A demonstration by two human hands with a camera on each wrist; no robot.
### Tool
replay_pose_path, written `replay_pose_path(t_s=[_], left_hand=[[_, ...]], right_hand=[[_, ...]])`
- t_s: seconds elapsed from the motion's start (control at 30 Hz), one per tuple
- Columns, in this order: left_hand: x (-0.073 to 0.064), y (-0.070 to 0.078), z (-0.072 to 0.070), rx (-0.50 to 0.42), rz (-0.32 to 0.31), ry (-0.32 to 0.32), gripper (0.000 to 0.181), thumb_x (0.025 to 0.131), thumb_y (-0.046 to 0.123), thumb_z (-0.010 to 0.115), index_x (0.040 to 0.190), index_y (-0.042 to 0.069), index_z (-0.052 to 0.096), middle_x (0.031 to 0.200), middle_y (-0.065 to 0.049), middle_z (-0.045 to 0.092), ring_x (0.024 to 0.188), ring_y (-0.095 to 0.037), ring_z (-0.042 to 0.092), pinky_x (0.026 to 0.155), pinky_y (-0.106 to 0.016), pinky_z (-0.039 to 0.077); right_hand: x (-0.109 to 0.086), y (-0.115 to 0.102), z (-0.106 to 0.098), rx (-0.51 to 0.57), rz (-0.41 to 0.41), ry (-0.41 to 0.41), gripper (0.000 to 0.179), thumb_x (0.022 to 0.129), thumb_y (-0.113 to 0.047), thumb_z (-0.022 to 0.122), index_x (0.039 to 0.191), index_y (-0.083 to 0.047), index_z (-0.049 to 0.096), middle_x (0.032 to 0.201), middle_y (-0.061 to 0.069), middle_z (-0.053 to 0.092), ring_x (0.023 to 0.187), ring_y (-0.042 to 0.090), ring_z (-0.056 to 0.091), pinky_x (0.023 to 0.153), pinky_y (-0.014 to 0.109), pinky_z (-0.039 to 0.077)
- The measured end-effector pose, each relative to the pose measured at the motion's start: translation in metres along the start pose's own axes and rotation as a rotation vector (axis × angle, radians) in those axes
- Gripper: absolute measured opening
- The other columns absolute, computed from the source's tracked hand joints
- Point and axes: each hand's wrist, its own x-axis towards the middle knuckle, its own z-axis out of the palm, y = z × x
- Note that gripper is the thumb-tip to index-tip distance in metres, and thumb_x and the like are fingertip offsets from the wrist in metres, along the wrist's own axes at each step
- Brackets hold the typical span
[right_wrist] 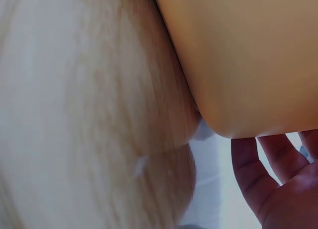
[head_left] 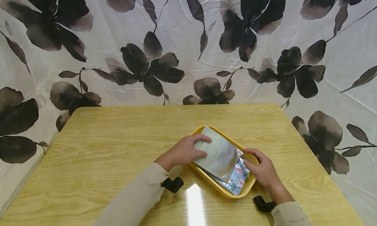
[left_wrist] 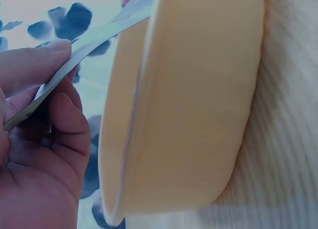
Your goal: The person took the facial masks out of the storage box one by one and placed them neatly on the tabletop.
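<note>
A pale green face mask packet (head_left: 217,154) with printed lettering lies tilted over a yellow plastic basket (head_left: 224,194). My left hand (head_left: 187,150) pinches its left edge, thumb on one face and curled fingers behind; the left wrist view shows the packet (left_wrist: 94,40) raised above the basket's rim. Beneath it, a floral-printed packet (head_left: 239,178) lies inside the basket. At the basket's right end, my right hand (head_left: 262,167) holds the rim, with the thumb over the inside and the fingers against the outer wall (right_wrist: 268,80). The pale packet covers most of what lies below.
The basket stands on a wood-grain table (head_left: 117,137), right of the middle. A white cloth with dark flowers (head_left: 206,39) hangs behind the table. Black wrist cameras (head_left: 173,185) sit on both wrists, close to the tabletop.
</note>
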Motion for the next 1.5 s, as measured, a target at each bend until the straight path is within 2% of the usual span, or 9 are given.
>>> replay_pose_path(t_s=[0.2, 0.37, 0.57, 0.73, 0.9, 1.2, 1.33, 1.5], left_hand=[[-0.005, 0.000, -0.014, -0.073, 0.004, 0.068, 0.039, 0.089, 0.006, 0.075, 0.126, 0.016, 0.066, 0.117, -0.009, 0.062, 0.093, -0.022, 0.060, 0.077, -0.033, 0.054], [-0.008, -0.002, -0.028, -0.112, 0.010, 0.111, 0.039, 0.089, 0.003, 0.073, 0.126, 0.014, 0.065, 0.116, -0.011, 0.061, 0.095, -0.025, 0.059, 0.078, -0.035, 0.055], [-0.013, -0.007, -0.043, -0.123, -0.015, 0.167, 0.038, 0.092, 0.004, 0.071, 0.127, 0.015, 0.063, 0.120, -0.012, 0.059, 0.097, -0.027, 0.059, 0.079, -0.036, 0.054], [-0.018, -0.015, -0.056, -0.085, -0.026, 0.226, 0.038, 0.093, 0.005, 0.069, 0.129, 0.015, 0.061, 0.121, -0.012, 0.059, 0.099, -0.028, 0.058, 0.081, -0.036, 0.051], [-0.020, -0.023, -0.069, 0.009, -0.045, 0.281, 0.038, 0.093, 0.005, 0.068, 0.130, 0.013, 0.061, 0.118, -0.014, 0.060, 0.096, -0.028, 0.057, 0.079, -0.038, 0.050], [-0.021, -0.030, -0.082, 0.145, -0.090, 0.331, 0.039, 0.094, 0.007, 0.067, 0.132, 0.013, 0.060, 0.121, -0.015, 0.061, 0.093, -0.027, 0.058, 0.079, -0.038, 0.049], [-0.022, -0.032, -0.088, 0.176, -0.133, 0.324, 0.041, 0.095, 0.007, 0.066, 0.134, 0.013, 0.058, 0.127, -0.017, 0.059, 0.094, -0.029, 0.057, 0.074, -0.037, 0.052], [-0.025, -0.039, -0.098, 0.115, -0.210, 0.277, 0.044, 0.096, 0.005, 0.062, 0.140, 0.011, 0.054, 0.134, -0.021, 0.050, 0.097, -0.033, 0.057, 0.069, -0.041, 0.059]], right_hand=[[0.000, 0.001, 0.000, 0.005, 0.003, 0.003, 0.038, 0.094, -0.006, 0.067, 0.130, 0.002, 0.060, 0.130, 0.023, 0.059, 0.106, 0.026, 0.060, 0.081, 0.020, 0.052], [0.000, 0.000, 0.001, 0.007, 0.014, 0.004, 0.038, 0.094, -0.006, 0.067, 0.131, 0.002, 0.060, 0.133, 0.023, 0.057, 0.111, 0.032, 0.058, 0.081, 0.020, 0.052], [0.000, 0.001, 0.001, 0.018, 0.028, 0.005, 0.038, 0.094, -0.006, 0.067, 0.131, 0.001, 0.060, 0.134, 0.023, 0.056, 0.113, 0.036, 0.057, 0.081, 0.020, 0.051], [-0.001, 0.002, 0.002, 0.012, 0.016, 0.006, 0.038, 0.094, -0.006, 0.067, 0.131, 0.001, 0.060, 0.134, 0.023, 0.056, 0.112, 0.036, 0.058, 0.080, 0.020, 0.052], [-0.001, 0.002, 0.002, -0.004, 0.001, 0.004, 0.038, 0.095, -0.006, 0.067, 0.131, 0.001, 0.060, 0.134, 0.023, 0.056, 0.113, 0.037, 0.058, 0.080, 0.019, 0.051], [0.000, 0.004, 0.002, -0.008, -0.005, 0.008, 0.037, 0.094, -0.006, 0.067, 0.130, 0.001, 0.060, 0.132, 0.024, 0.057, 0.110, 0.036, 0.059, 0.079, 0.020, 0.053], [0.000, 0.004, 0.002, -0.006, -0.008, 0.009, 0.037, 0.094, -0.005, 0.067, 0.130, 0.001, 0.060, 0.132, 0.024, 0.057, 0.110, 0.037, 0.059, 0.078, 0.021, 0.053], [-0.001, 0.003, 0.002, -0.005, -0.005, 0.007, 0.037, 0.094, -0.005, 0.067, 0.130, 0.001, 0.060, 0.133, 0.023, 0.057, 0.110, 0.034, 0.059, 0.078, 0.021, 0.053]])
